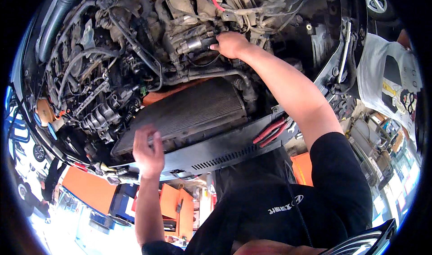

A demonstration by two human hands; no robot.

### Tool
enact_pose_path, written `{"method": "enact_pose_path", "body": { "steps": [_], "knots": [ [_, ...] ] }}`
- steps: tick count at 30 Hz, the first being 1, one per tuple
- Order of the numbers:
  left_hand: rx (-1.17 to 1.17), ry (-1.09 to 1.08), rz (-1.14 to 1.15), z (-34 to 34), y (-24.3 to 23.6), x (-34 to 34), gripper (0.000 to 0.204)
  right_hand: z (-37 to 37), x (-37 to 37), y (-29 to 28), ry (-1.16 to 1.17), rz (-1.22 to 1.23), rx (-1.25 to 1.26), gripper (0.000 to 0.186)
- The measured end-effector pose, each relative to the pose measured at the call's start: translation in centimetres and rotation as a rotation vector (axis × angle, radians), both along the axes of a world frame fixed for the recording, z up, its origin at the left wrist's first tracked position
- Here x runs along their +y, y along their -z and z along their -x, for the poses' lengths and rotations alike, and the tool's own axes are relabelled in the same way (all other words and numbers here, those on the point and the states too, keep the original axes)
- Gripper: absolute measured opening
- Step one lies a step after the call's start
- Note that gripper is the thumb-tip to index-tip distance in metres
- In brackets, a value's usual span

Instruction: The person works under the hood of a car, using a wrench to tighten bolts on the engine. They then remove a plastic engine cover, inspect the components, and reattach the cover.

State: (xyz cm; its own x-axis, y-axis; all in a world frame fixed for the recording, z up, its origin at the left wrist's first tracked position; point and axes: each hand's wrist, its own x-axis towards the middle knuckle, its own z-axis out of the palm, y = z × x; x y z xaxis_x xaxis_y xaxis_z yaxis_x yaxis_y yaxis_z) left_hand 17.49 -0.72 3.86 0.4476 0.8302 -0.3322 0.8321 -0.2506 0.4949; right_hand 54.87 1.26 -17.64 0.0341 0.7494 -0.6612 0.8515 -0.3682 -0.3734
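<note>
My right hand reaches into the engine bay, fingers closed round the dark end of a cylindrical part with a silver metal band, amid grimy hoses and brackets. My left hand is lower, over the front edge of the black finned radiator, fingers loosely curved and apart, holding nothing that I can see. Red-handled pliers lie on the car's front panel, right of the radiator, beside a silver wrench.
Engine hoses and wiring fill the upper left. A person in a grey printed shirt stands at the right. Orange tool cabinets are below the car's front, and another dark-clothed person is at the far left.
</note>
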Motion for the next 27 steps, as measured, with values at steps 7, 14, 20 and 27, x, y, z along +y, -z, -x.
{"method": "enact_pose_path", "body": {
  "steps": [7, 14, 20, 27],
  "knots": [
    [-0.028, 0.199, -0.054, -19.0, 12.3, 8.1, 0.036, 0.5, -1.4, 1.1, 0.051, -0.167, -0.046, 0.044],
    [0.005, 0.229, -0.013, -22.0, 19.8, 9.7, 0.018, 0.9, -2.0, 1.1, 0.031, -0.215, -0.083, 0.026],
    [-0.119, 0.161, -0.05, -21.4, 20.8, 9.6, 0.017, 1.2, -2.2, 1.7, -0.01, -0.276, -0.104, 0.021],
    [0.15, 0.278, -0.032, -20.8, 19.9, 9.3, 0.015, 1.1, -2.2, 1.9, -0.067, -0.292, -0.126, 0.024]
  ]
}}
